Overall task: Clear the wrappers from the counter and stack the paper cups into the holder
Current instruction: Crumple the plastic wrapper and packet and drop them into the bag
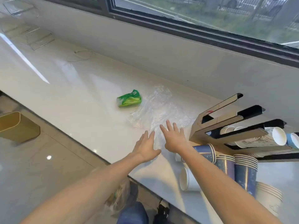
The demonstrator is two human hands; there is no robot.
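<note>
A clear crumpled plastic wrapper lies on the white counter, with a green wrapper just left of it. My left hand and my right hand are flat, fingers spread, over the near edge of the clear wrapper, holding nothing. To the right stands a slotted cup holder with white cups lying in its lower slot. Stacks of blue paper cups and a white cup lie on the counter below my right forearm.
A wall and a dark-framed window run along the counter's far side. A yellowish bin stands on the floor at the left. A plastic bag hangs below the counter edge near my knee. A thin white cord lies far back.
</note>
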